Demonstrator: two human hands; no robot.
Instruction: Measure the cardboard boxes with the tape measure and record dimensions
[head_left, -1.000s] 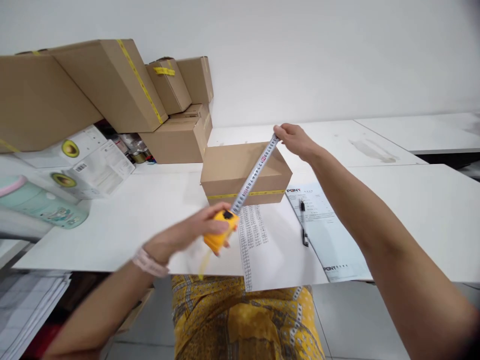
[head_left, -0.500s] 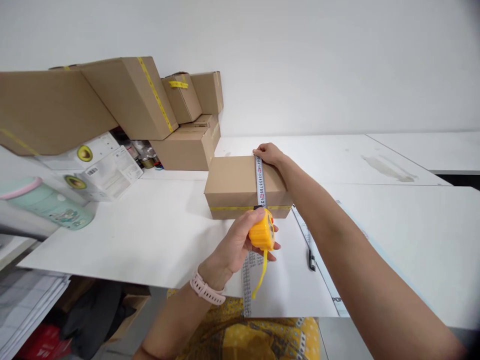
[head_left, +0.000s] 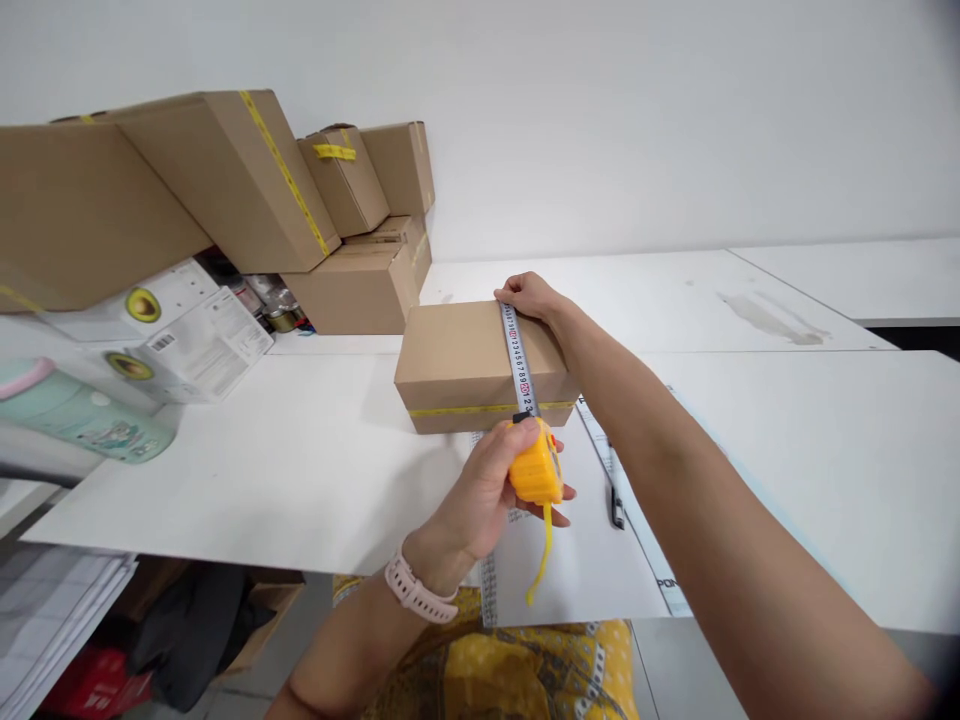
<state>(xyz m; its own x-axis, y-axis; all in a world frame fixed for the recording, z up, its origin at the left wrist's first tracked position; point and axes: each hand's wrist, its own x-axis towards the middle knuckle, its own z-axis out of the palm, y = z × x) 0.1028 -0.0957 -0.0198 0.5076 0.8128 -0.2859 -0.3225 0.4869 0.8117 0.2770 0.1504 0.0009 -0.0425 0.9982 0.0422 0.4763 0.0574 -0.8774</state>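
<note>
A small brown cardboard box (head_left: 457,360) with a yellow tape band sits on the white table (head_left: 262,460). My left hand (head_left: 487,480) is closed round a yellow tape measure case (head_left: 536,470) at the box's near edge. The tape blade (head_left: 516,358) runs flat across the box top from front to back. My right hand (head_left: 529,296) pinches the blade's end down at the box's far edge. A yellow wrist strap hangs from the case.
Stacked brown cartons (head_left: 225,180) lean at the back left, above white boxes with avocado pictures (head_left: 161,320). A mint-green bottle (head_left: 75,415) lies at the left. Printed sheets (head_left: 570,560) and a black pen (head_left: 613,490) lie on the table near the box.
A second ago the blade stretched slanting above the box. Both hands came down; the blade now lies flat across the top, and my left hand has moved right to the near edge.
</note>
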